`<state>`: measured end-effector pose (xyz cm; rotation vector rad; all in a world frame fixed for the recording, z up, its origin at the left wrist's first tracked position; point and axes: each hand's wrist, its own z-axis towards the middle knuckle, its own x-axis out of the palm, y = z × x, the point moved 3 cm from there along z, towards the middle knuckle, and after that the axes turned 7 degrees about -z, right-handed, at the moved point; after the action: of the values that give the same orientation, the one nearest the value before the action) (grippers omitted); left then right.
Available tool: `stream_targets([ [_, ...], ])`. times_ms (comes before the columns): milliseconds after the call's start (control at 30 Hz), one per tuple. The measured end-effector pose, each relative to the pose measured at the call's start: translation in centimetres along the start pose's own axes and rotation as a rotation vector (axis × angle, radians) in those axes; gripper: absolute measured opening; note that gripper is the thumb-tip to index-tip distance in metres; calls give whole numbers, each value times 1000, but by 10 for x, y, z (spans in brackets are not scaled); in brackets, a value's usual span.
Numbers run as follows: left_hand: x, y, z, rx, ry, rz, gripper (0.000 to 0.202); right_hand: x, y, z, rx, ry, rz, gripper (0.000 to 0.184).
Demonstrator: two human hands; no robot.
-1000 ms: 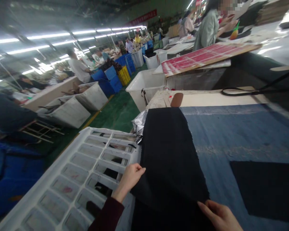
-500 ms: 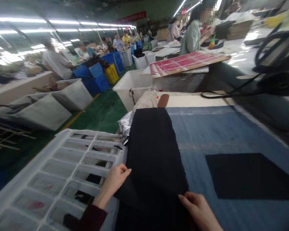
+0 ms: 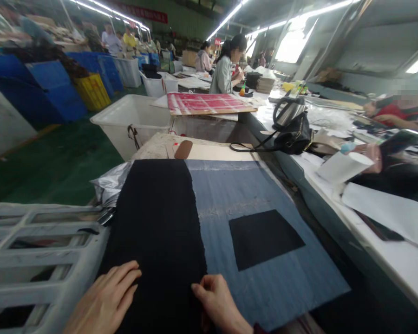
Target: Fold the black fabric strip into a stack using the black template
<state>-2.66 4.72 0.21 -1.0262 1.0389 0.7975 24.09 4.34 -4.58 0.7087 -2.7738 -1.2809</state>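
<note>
A: Starting at the right hand (image 3: pixel 220 299), seeing what?
B: Thumb tip and curled forefinger drawn together at the near right edge of the black cloth (image 3: pixel 160 208), pinching that edge.
A: And at the left hand (image 3: pixel 106 297)?
B: Fingers loosely extended, side by side and slightly bent, resting on the near left part of the cloth without gripping.
A: Looking like what, that cloth?
B: Matte, deep black, long and fairly narrow, spread out flat. Ragged and slightly wavy down the right edge, much straighter across the far end. Lying along the left side of a blue sheet (image 3: pixel 251 185), worn and crossed by pale crease lines.
A: Further out?
B: On the blue sheet, apart from the cloth, a smaller black piece (image 3: pixel 264 239) with clean-cut sides. Just past the far end, a brown rounded piece (image 3: pixel 183 150). To the left, crumpled silver wrapping (image 3: pixel 110 183) and a white slatted rack (image 3: pixel 21 250). Farther off, a white bin (image 3: pixel 130 116) and, to the right, a black handbag (image 3: pixel 296 134).
</note>
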Motion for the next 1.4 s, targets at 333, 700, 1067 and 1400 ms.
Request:
stream_targets([
  [333, -7, -1, 3, -29, 18, -24, 25, -140, 35, -17, -403, -725, -884, 15],
  [700, -20, -68, 52, -40, 37, -181, 21, -178, 23, 12, -384, -747, -1110, 10],
  [1067, 10, -161, 115, 114, 227, -312, 19, -190, 26, 22, -393, -687, -926, 16],
  [1400, 63, -217, 147, 259, 240, -288, 34, -222, 25, 19, -327, -522, -485, 12],
])
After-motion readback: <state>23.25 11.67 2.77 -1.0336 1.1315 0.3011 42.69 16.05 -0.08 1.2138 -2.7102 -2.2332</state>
